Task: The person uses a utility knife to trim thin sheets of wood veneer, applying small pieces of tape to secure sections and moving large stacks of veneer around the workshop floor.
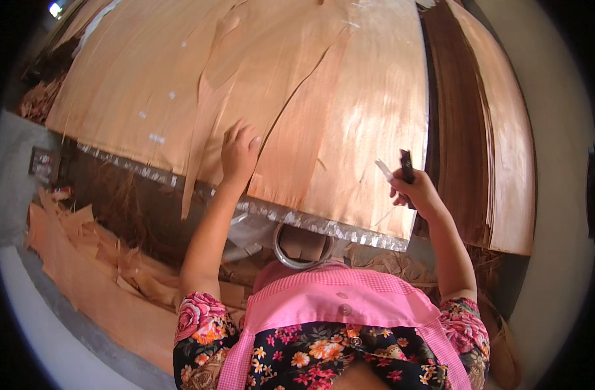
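Observation:
Thin wood veneer sheets (128,97) cover the bench, with a long dark split between loose pieces in the middle. My left hand (240,146) rests on the veneer just left of that split, fingers slightly bent and apart. Over the lighter right-hand part of the sheets, my right hand (413,190) grips a black tool (406,165), which looks like a cutter. A short pale strip (383,168) sticks out from between the same fingers. Small pale tape pieces (156,138) are stuck on the veneer at the left.
Darker veneer stacks (456,123) lie along the right side, beside a pale curved edge. Veneer scraps (96,273) are heaped below the bench at the lower left. A round metal-rimmed stool or container (301,263) sits under the front edge, close to my pink apron.

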`<state>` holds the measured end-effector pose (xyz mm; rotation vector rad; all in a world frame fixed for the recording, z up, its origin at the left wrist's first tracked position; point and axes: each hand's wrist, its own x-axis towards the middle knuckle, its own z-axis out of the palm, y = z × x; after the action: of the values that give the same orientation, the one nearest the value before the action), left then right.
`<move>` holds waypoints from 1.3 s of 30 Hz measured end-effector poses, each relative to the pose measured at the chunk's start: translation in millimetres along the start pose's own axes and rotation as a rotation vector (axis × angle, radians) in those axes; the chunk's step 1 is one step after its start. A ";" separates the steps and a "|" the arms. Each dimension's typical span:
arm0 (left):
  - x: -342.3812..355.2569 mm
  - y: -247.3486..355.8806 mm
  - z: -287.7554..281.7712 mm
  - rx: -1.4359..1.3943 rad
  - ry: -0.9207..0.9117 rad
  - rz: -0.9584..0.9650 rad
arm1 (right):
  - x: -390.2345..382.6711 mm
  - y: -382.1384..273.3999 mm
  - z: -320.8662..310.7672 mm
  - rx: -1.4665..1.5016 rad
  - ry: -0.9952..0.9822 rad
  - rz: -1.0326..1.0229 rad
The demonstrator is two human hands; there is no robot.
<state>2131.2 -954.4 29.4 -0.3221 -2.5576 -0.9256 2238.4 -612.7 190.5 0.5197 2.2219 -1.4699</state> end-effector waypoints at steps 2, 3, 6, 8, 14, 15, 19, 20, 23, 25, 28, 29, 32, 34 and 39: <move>45.2 19.8 19.8 0.109 -0.071 0.123 | 21.6 2.1 4.6 0.065 -0.032 -0.049; 66.3 31.9 34.5 0.131 -0.170 0.166 | 31.2 2.5 5.7 0.086 -0.070 -0.069; 109.2 57.1 65.1 0.243 -0.454 0.242 | 59.8 -5.2 17.1 0.145 -0.147 -0.053; 125.2 67.3 77.5 0.311 -0.618 0.246 | 74.6 -3.2 14.6 0.164 -0.144 -0.051; 118.0 15.0 108.7 0.266 -0.567 0.280 | 117.2 9.1 0.5 0.180 -0.120 0.020; 119.4 16.8 108.5 0.263 -0.536 0.293 | 129.7 11.9 -1.0 0.189 -0.133 -0.003; 112.9 12.7 113.1 0.237 -0.435 0.328 | 194.0 -8.9 10.2 0.111 -0.149 -0.053; 111.4 9.3 114.6 0.232 -0.415 0.334 | 214.3 -19.3 17.4 0.079 -0.153 -0.077; 109.5 20.7 116.7 0.267 -0.384 0.393 | 270.0 -46.2 38.4 0.219 -0.222 -0.180; 112.6 15.6 120.6 0.307 -0.328 0.405 | 303.5 -55.6 53.1 0.152 -0.225 -0.168; 116.5 9.2 124.1 0.175 -0.285 0.335 | 315.9 -61.4 64.2 0.045 -0.169 -0.073; 116.9 8.0 124.3 0.101 -0.277 0.298 | 317.2 -61.9 66.0 0.062 -0.172 -0.069; 121.2 13.5 126.4 -0.033 -0.299 0.218 | 320.9 -55.2 62.3 0.049 -0.173 -0.071; 122.9 15.3 125.4 -0.013 -0.322 0.195 | 319.5 -57.9 62.1 0.030 -0.178 -0.072; 138.0 28.8 120.6 0.136 -0.393 0.194 | 321.7 -59.9 64.7 0.026 -0.160 -0.058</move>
<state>1982.9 -843.2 22.0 -0.7627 -2.8557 -0.6654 1945.9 -670.6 41.0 0.3361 2.1118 -1.5153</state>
